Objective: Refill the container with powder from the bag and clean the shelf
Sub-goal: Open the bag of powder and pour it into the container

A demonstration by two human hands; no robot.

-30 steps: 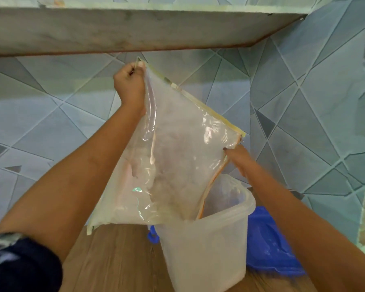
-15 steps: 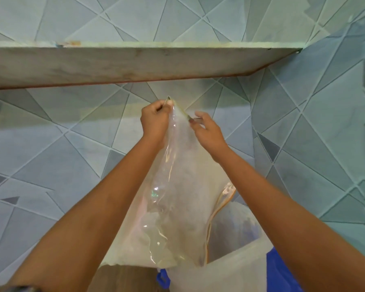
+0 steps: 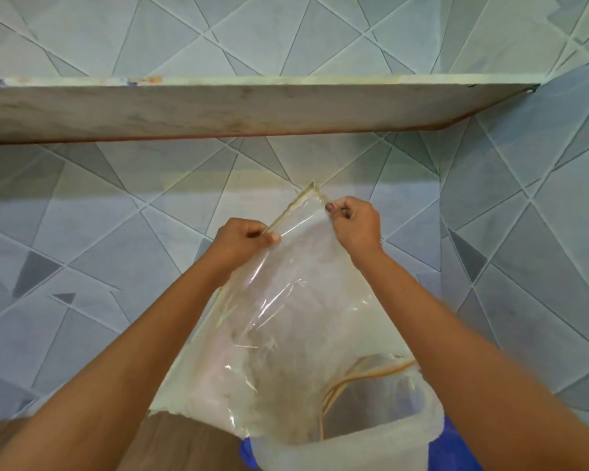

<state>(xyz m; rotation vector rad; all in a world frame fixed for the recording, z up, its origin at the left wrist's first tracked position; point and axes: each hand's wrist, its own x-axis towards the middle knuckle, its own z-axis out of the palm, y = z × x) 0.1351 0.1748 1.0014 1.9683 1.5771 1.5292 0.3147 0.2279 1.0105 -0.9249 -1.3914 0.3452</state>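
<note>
A clear plastic bag (image 3: 293,321) dusted with white powder hangs upside down, its open mouth in the translucent white container (image 3: 371,447) at the bottom centre. My left hand (image 3: 242,241) pinches the bag's upper seam on the left. My right hand (image 3: 354,224) pinches the seam a little higher on the right. A corner of the bag sticks up between them. The bag hides most of the container's inside. The container stands on a brown wooden shelf (image 3: 184,443).
A grey shelf board (image 3: 252,107) runs across the wall above my hands. Tiled walls (image 3: 82,232) with a triangle pattern close in behind and on the right. A blue lid or object (image 3: 456,450) lies behind the container at the bottom right.
My right hand has come up from the bag's lower edge to its top seam beside the left hand. The view has tilted upward, and the left hand now sits lower than the right.
</note>
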